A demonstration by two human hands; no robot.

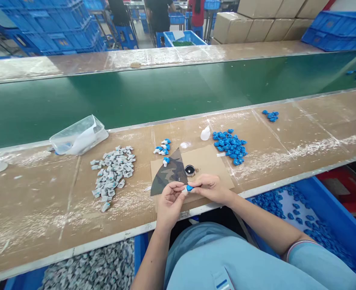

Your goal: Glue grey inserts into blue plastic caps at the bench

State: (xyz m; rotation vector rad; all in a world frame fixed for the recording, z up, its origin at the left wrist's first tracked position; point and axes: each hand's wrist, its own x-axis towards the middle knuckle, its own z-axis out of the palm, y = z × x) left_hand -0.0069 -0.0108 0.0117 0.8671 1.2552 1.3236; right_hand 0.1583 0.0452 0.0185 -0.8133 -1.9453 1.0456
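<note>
Close together above the front of a cardboard sheet [216, 165], my two hands pinch small plastic pieces. My left hand [172, 199] is closed on a small whitish-grey piece [184, 191]. Pressed against it is a small blue piece [189, 188], gripped by my right hand [210, 188]. Fingertips partly cover both pieces. Just beyond my hands sit a small round black container [189, 170] and a camouflage-patterned sheet [170, 173]. A little group of joined blue-and-white pieces [162, 147] lies behind that sheet, with one more joined piece [166, 162] on its edge.
Grey pieces [113, 173] are heaped at left, blue pieces [230, 146] at right. A small white bottle [205, 133] and a clear plastic tub [79, 136] stand near the green conveyor belt [154, 92]. Below the bench are a bin of grey pieces [90, 266] and a blue bin [325, 205].
</note>
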